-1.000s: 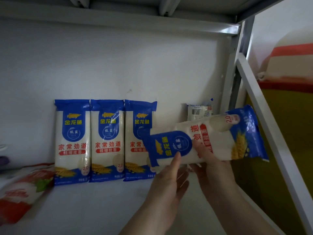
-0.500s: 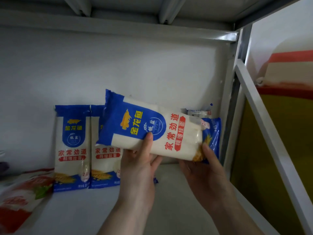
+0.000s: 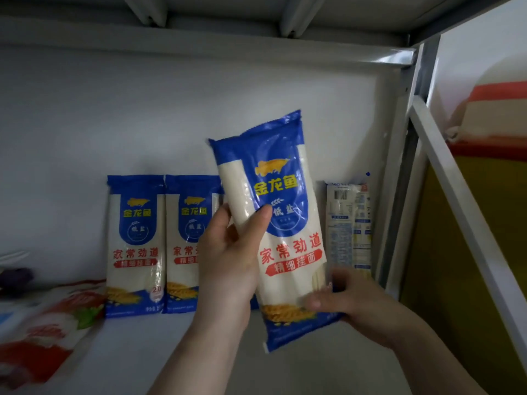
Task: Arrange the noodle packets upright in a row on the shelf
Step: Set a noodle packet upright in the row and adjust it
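A blue-and-white noodle packet (image 3: 281, 212) is held nearly upright in the air above the shelf (image 3: 159, 349), top end leaning slightly left. My left hand (image 3: 228, 266) grips its left edge, thumb on the front. My right hand (image 3: 350, 297) holds its lower right corner. Two matching packets (image 3: 135, 246) (image 3: 184, 246) stand upright against the back wall at the left. A third one behind the held packet is almost fully hidden. Another packet (image 3: 349, 226) stands back side out near the right post.
A red-and-white bag (image 3: 42, 332) lies flat at the shelf's left end. A white metal post (image 3: 399, 181) and a slanted rail (image 3: 467, 223) bound the right side. The upper shelf's underside (image 3: 199, 24) hangs above.
The held packet has turned from lying sideways to nearly upright. It came forward and rose in front of the row. My left hand shifted to its left edge, my right hand to its bottom corner.
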Demonstrator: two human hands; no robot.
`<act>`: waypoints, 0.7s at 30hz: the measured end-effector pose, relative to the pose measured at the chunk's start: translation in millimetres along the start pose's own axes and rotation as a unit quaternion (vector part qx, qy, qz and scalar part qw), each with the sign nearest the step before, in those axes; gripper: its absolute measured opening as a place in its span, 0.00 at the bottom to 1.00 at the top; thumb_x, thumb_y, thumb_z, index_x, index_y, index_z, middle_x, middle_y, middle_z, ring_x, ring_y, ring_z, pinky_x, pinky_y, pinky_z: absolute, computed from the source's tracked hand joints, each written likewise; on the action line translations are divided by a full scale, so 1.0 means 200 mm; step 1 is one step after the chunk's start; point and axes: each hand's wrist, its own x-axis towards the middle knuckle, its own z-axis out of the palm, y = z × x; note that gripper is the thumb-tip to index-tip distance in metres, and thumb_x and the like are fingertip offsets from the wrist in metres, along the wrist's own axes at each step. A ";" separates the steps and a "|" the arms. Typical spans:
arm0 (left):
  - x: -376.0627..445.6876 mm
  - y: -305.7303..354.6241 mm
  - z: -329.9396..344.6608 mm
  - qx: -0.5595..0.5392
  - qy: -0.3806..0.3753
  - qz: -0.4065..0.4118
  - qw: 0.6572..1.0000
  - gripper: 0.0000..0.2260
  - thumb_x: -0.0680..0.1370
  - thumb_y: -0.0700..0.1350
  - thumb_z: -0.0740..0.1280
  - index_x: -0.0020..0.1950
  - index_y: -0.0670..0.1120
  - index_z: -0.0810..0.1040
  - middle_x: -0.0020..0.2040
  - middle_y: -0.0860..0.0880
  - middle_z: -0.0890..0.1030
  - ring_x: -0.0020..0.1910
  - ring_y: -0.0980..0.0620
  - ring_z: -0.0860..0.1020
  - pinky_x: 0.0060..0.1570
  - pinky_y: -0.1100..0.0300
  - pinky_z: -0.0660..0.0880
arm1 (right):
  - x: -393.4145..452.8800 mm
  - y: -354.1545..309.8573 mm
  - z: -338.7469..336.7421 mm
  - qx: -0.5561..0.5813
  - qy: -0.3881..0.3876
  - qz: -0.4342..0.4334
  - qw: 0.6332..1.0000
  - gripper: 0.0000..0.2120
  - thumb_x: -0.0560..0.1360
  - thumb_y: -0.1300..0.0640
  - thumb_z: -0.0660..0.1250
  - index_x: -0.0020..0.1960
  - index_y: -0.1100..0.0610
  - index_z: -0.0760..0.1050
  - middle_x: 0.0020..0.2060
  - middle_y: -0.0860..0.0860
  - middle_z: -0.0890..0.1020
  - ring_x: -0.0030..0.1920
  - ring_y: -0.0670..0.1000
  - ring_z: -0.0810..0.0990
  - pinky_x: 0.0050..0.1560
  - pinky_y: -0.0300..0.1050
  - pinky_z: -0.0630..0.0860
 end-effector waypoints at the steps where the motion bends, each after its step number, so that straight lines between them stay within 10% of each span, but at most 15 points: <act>1: 0.00 0.00 0.00 0.013 -0.006 0.002 1.000 0.04 0.74 0.46 0.70 0.47 0.53 0.80 0.40 0.54 0.86 0.37 0.57 0.84 0.31 0.64 0.78 | 0.01 -0.01 0.02 -0.031 -0.011 -0.006 0.999 0.18 0.57 0.55 0.78 0.46 0.50 0.84 0.49 0.50 0.86 0.51 0.50 0.84 0.52 0.43 0.80; 12: 0.02 -0.03 -0.06 0.048 -0.083 -0.037 0.995 0.09 0.73 0.44 0.70 0.52 0.50 0.79 0.44 0.51 0.86 0.40 0.53 0.85 0.32 0.62 0.80 | 0.05 0.03 0.09 -0.084 0.037 0.003 0.996 0.12 0.66 0.62 0.76 0.47 0.51 0.82 0.42 0.46 0.87 0.40 0.43 0.85 0.39 0.38 0.78; 21: 0.01 -0.05 -0.07 0.032 -0.082 -0.046 0.995 0.09 0.73 0.45 0.69 0.53 0.51 0.80 0.46 0.51 0.86 0.43 0.51 0.85 0.38 0.57 0.82 | 0.07 0.07 0.09 -0.066 0.045 0.002 0.997 0.20 0.64 0.61 0.78 0.55 0.52 0.81 0.52 0.50 0.85 0.55 0.52 0.83 0.59 0.60 0.76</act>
